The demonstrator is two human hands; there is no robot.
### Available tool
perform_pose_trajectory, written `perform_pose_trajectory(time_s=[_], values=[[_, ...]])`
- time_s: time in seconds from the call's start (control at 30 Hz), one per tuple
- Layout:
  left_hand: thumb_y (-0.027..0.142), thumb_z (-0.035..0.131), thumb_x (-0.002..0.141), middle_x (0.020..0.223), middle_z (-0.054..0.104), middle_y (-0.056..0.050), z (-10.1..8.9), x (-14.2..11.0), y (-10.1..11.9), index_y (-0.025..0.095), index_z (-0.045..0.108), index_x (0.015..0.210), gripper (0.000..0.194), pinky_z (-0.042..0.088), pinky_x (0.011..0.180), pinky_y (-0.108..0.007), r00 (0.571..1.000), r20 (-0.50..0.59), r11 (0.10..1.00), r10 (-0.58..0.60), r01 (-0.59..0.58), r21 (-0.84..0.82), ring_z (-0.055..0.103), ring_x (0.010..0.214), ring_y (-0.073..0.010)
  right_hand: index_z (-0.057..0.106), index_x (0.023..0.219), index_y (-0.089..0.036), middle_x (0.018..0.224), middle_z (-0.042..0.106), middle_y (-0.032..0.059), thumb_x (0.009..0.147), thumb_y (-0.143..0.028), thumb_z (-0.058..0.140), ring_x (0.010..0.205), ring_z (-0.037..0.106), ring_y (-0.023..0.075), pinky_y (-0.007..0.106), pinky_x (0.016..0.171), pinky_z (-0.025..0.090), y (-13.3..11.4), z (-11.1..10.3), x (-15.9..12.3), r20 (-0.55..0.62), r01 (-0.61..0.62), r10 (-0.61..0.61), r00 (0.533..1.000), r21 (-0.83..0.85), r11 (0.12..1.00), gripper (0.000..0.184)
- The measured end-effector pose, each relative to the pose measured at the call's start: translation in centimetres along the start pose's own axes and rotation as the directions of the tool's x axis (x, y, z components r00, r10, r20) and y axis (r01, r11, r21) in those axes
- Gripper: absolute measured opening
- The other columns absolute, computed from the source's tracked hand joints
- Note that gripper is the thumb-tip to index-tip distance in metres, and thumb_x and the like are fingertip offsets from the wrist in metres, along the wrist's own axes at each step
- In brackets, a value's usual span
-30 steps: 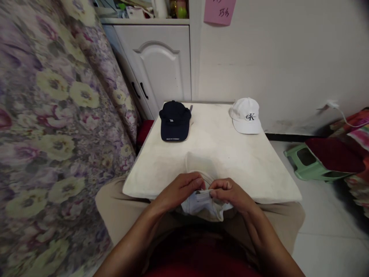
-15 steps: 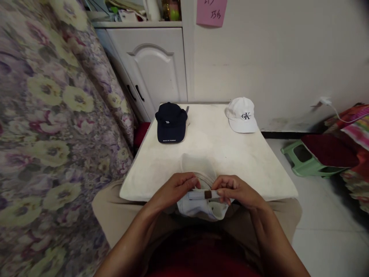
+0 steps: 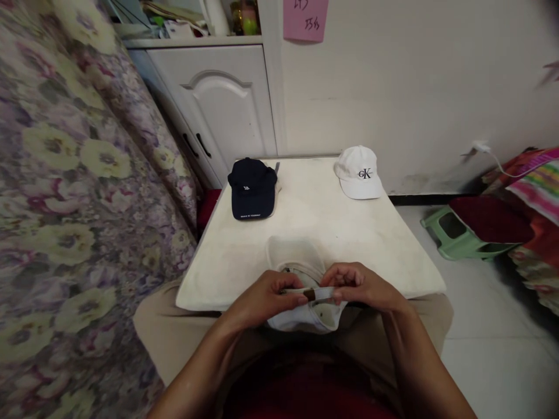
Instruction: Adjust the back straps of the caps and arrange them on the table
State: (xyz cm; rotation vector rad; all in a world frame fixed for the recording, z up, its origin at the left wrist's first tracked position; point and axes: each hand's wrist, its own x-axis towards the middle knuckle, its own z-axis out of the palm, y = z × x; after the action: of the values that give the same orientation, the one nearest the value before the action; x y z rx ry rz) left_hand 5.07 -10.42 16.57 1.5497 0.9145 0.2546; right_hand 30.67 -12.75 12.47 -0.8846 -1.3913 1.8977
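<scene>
A white cap (image 3: 301,314) lies upside down at the near edge of the cream table (image 3: 244,256), its brim pointing away from me. My left hand (image 3: 266,297) and my right hand (image 3: 362,285) both pinch the cap's back strap (image 3: 321,293), which carries a small dark buckle between my fingertips. Farther back on the table rest a navy cap (image 3: 253,189) at the left and a white cap with a black logo (image 3: 358,173) at the right.
A flowered fabric (image 3: 78,174) hangs along the left. A white cabinet (image 3: 218,105) stands behind the table, a pink note (image 3: 305,17) on the wall. A green stool (image 3: 458,233) with a dark red cushion sits on the tiled floor at the right.
My hands have drawn the strap out sideways so the dark buckle shows between them. The camera has tilted, shifting the scene slightly left.
</scene>
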Motion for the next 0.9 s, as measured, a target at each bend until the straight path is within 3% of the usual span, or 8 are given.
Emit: perform_pose_trajectory(time_s=[0.13,0.23,0.47,0.63,0.8,0.87,0.9], values=[[0.043,0.067,0.082,0.068,0.055,0.003,-0.3,0.1,0.0,0.015,0.067,0.083,0.028,0.031,0.058,-0.023,1.000,0.018,0.999,0.010,-0.009,-0.033,0.044,0.061,-0.0113,0.067,0.113,-0.019,0.084,0.068,-0.0005,0.075,-0.032,0.082,0.074,0.061,0.0122,0.025,0.069,0.047,0.6,-0.7,-0.7,0.044,-0.024,0.024,0.999,-0.010,1.000,0.042],[0.041,0.067,0.083,0.069,0.054,0.003,-0.5,0.2,0.3,0.016,0.066,0.081,0.026,0.031,0.059,-0.023,0.999,0.034,0.999,0.032,-0.031,-0.040,0.043,0.063,-0.0112,0.067,0.115,-0.018,0.086,0.069,0.0007,0.080,-0.033,0.077,0.075,0.061,0.0122,0.025,0.070,0.046,0.7,-1.1,-1.0,0.048,-0.004,0.003,0.999,0.003,1.000,0.040],[0.038,0.075,0.076,0.071,0.054,0.004,-0.4,0.4,1.2,0.016,0.058,0.081,0.028,0.028,0.056,-0.022,0.992,0.099,0.962,0.075,-0.046,-0.270,0.042,0.062,-0.0095,0.069,0.103,-0.019,0.087,0.066,0.0002,0.083,-0.036,0.075,0.072,0.057,0.0113,0.024,0.066,0.043,0.1,-0.9,-0.4,-0.102,0.095,-0.093,0.990,0.021,0.995,0.027],[0.039,0.078,0.076,0.067,0.052,0.006,-0.4,0.8,1.2,0.018,0.059,0.100,0.037,0.023,0.053,-0.021,0.987,0.143,0.920,0.066,-0.005,-0.391,0.037,0.056,-0.0077,0.070,0.102,-0.019,0.088,0.066,0.0001,0.083,-0.036,0.075,0.073,0.057,0.0109,0.023,0.065,0.042,0.4,-0.9,-0.2,-0.135,0.091,-0.090,0.987,-0.001,0.996,0.025],[0.037,0.077,0.079,0.070,0.056,0.005,-0.4,1.2,1.2,0.017,0.061,0.101,0.034,0.023,0.055,-0.022,0.988,0.119,0.921,0.094,-0.041,-0.387,0.040,0.059,-0.0080,0.065,0.114,-0.020,0.091,0.070,0.0026,0.077,-0.037,0.080,0.081,0.066,0.0159,0.027,0.070,0.049,-0.8,-0.5,-0.5,-0.070,0.053,-0.054,0.996,-0.007,0.999,0.043],[0.036,0.076,0.080,0.075,0.060,0.003,-0.4,1.2,1.3,0.017,0.061,0.103,0.033,0.027,0.057,-0.022,0.989,0.113,0.922,0.096,-0.046,-0.383,0.045,0.063,-0.0091,0.066,0.115,-0.022,0.095,0.071,0.0039,0.074,-0.033,0.082,0.087,0.066,0.0180,0.028,0.072,0.051,-1.9,-0.1,-1.2,-0.203,0.099,-0.122,0.971,-0.120,0.988,0.045],[0.035,0.075,0.081,0.078,0.062,0.001,-0.5,1.2,1.3,0.017,0.061,0.105,0.033,0.028,0.059,-0.022,0.989,0.108,0.923,0.096,-0.048,-0.383,0.048,0.066,-0.0098,0.067,0.113,-0.023,0.096,0.071,0.0038,0.076,-0.031,0.081,0.086,0.066,0.0172,0.028,0.072,0.051,-2.4,0.1,-1.7,-0.314,0.136,-0.197,0.929,-0.204,0.969,0.040]])
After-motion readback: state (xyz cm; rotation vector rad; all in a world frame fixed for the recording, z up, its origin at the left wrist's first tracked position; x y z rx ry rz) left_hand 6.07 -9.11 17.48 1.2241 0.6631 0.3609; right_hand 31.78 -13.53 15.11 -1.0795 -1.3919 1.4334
